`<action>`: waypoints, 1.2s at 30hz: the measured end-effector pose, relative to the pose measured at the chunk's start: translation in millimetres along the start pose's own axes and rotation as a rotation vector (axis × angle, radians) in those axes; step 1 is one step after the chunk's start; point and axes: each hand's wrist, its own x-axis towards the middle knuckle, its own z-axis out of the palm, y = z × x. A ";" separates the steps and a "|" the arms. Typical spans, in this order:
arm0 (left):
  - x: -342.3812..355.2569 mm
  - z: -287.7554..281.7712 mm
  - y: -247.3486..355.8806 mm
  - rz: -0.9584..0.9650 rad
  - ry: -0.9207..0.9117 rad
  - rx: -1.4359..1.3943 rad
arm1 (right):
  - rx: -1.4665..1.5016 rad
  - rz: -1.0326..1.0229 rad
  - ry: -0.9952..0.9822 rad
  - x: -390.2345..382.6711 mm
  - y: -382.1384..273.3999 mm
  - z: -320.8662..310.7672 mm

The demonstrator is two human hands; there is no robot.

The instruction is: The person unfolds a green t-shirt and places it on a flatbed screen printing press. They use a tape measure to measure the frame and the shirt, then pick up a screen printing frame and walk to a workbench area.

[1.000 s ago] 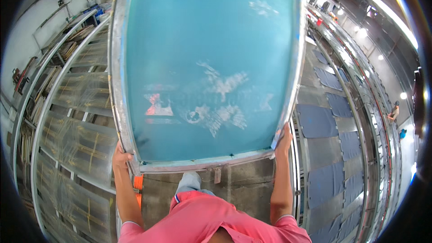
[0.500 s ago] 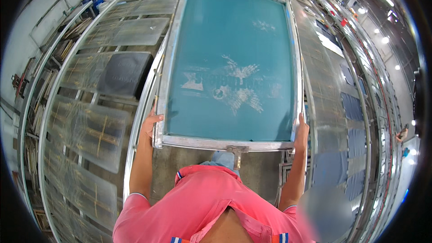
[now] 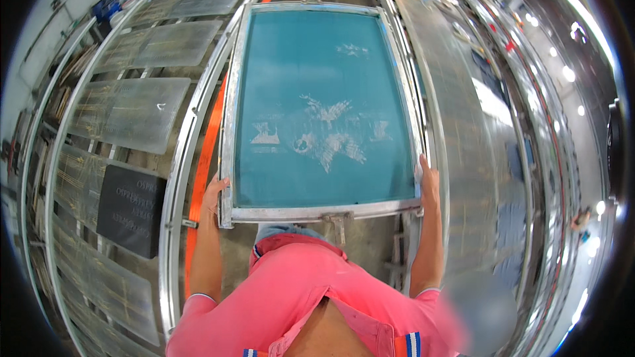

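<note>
A large screen printing frame (image 3: 317, 212) is held in front of my body, its metal border around a teal mesh (image 3: 291, 73) with a pale, worn-looking pattern. My left hand (image 3: 214, 193) grips the left side of the frame near its lower corner, thumb on the edge. On the opposite side my right hand (image 3: 428, 182) is closed on the right rail, its fingers partly hidden beneath. A small metal bracket (image 3: 338, 228) juts from the near edge of the frame.
Left of me runs a long rail-edged table with clear sheets (image 3: 132, 109) and a dark printed square slab (image 3: 132, 210). Another long table (image 3: 466, 132) lies on the right, with dark fabric pieces (image 3: 512, 225). An orange strip (image 3: 204, 158) follows the left rail.
The dark slab and left table have shifted nearer and leftward in view. The frame sits slightly lower and more left, held by both hands as before. More aisle floor shows beyond it.
</note>
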 end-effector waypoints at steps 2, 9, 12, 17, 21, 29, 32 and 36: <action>40.7 10.9 5.0 0.032 0.018 -0.001 | -0.011 -0.125 0.068 47.5 -8.7 23.5; 270.4 39.5 33.2 -0.140 -0.010 -0.222 | -0.169 -0.169 0.152 243.3 -32.5 85.9; 376.6 75.7 74.1 -0.199 -0.029 -0.271 | -0.511 -0.338 0.315 308.7 -91.6 127.5; 531.1 101.4 113.8 -0.310 0.009 -0.212 | -0.360 -0.059 0.284 385.2 -142.4 160.0; 667.7 139.1 149.8 -0.338 -0.066 -0.169 | -0.345 0.018 0.339 498.6 -160.0 203.5; 894.9 168.5 204.0 -0.258 0.090 -0.099 | -0.644 0.013 0.207 731.6 -314.2 315.7; 960.0 177.3 244.3 -0.228 0.066 -0.026 | -0.723 0.063 0.111 819.4 -381.2 356.9; 1078.4 168.2 260.1 -0.120 0.101 0.001 | -0.833 0.093 0.004 947.9 -443.6 437.4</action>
